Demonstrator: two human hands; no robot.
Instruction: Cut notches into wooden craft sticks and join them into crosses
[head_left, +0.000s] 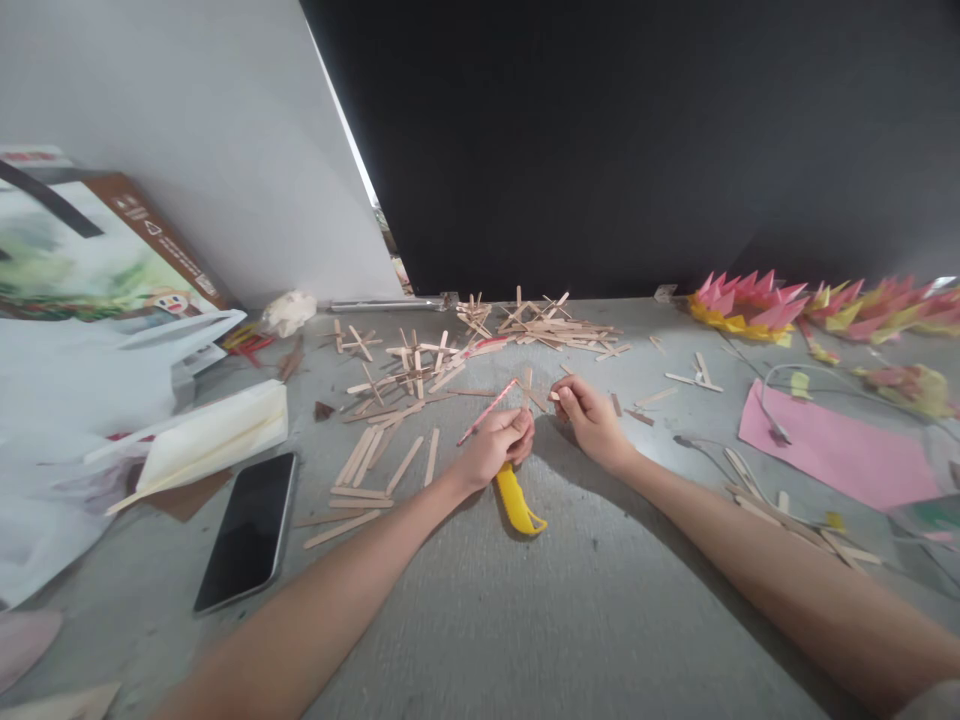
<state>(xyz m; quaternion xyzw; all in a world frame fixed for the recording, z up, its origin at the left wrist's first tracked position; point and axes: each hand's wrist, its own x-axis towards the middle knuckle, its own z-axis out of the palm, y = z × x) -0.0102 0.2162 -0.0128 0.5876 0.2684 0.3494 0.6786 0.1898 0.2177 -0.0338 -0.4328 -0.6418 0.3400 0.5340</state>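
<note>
My left hand [504, 440] is closed near the middle of the table, and its fingers hide whatever is in them. A thin red-and-white striped stick [486, 413] slants just beyond it. Close to its fingertips a craft stick [528, 380] points away from me; I cannot tell whether the hand grips it. Below this hand lies a yellow utility knife [517, 502], its front end hidden under the hand. My right hand [589, 415] pinches a wooden craft stick [554, 396], of which only a short end shows. The two hands are apart.
Loose craft sticks [367, 450] and a pile of sticks [559, 330] lie beyond and left of my hands. A phone [247, 532] and plastic bag [82, 400] are at left. Pink paper [832, 450], cables and folded-paper crowns [750, 305] are at right.
</note>
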